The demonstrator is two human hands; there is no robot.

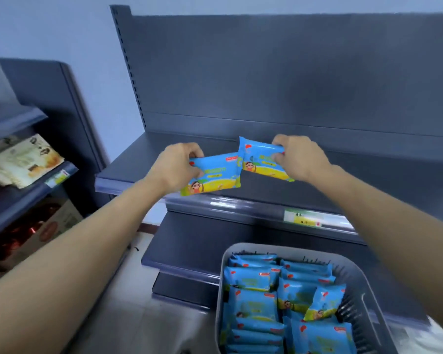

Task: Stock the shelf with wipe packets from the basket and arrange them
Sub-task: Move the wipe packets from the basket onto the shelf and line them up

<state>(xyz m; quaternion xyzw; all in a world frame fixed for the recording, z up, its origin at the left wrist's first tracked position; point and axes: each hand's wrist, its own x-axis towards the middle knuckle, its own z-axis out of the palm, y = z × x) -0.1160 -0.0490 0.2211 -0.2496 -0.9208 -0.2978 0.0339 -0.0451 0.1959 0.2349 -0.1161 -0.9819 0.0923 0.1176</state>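
Presently, one blue wipe packet (212, 176) is pinched by the left hand (175, 166) and another (262, 159) by the right hand (299, 157), both above the bare shelf (143, 162). Overlapping corners could snag; slick film might slip toward the basket (363, 282).

The basket (363, 284) ran off the bottom edge, its near packets (256, 302) cut short. Far left, the boxed goods (23, 159) were blurred, labels unreadable.
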